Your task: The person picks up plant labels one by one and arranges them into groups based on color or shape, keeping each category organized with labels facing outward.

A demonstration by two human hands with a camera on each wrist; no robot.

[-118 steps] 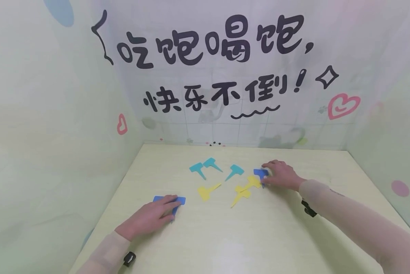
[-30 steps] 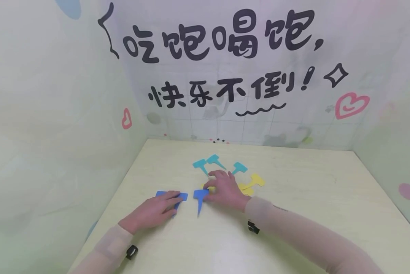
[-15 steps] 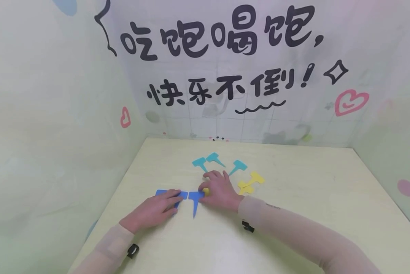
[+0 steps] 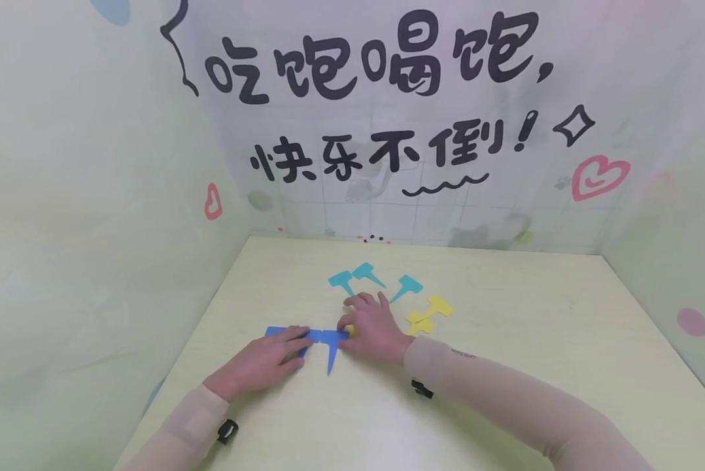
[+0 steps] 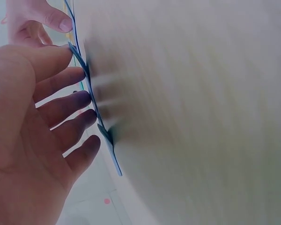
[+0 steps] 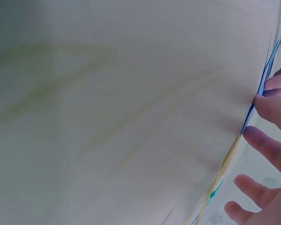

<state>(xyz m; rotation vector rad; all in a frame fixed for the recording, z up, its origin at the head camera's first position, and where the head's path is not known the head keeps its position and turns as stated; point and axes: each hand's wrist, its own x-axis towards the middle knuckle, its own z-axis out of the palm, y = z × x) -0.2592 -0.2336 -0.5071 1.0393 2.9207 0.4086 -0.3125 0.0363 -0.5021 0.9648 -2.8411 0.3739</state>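
Note:
In the head view, my left hand (image 4: 264, 363) rests with outstretched fingers on blue T-shaped plant labels (image 4: 277, 330) lying flat on the table. The hand hides much of them. Just to their right lies another blue plant label (image 4: 331, 353), its stem toward me and its head touching or nearly touching theirs. Thumb and index of my right hand (image 4: 378, 333) pinch this label's head at its right side. A yellow plant label (image 4: 350, 330) shows partly beneath that hand. Edge-on, the right wrist view has the blue label (image 6: 267, 70) at the fingertips, the other fingers spread.
Teal plant labels (image 4: 409, 284) lie behind the right hand. Two yellow plant labels (image 4: 439, 305) overlap to its right. Fabric walls with printed lettering enclose the table (image 4: 505, 366) at the back and sides.
My right hand has brought the blue label from the far right across to the left, closing the gap to the labels under my left hand. The left hand has stayed in place.

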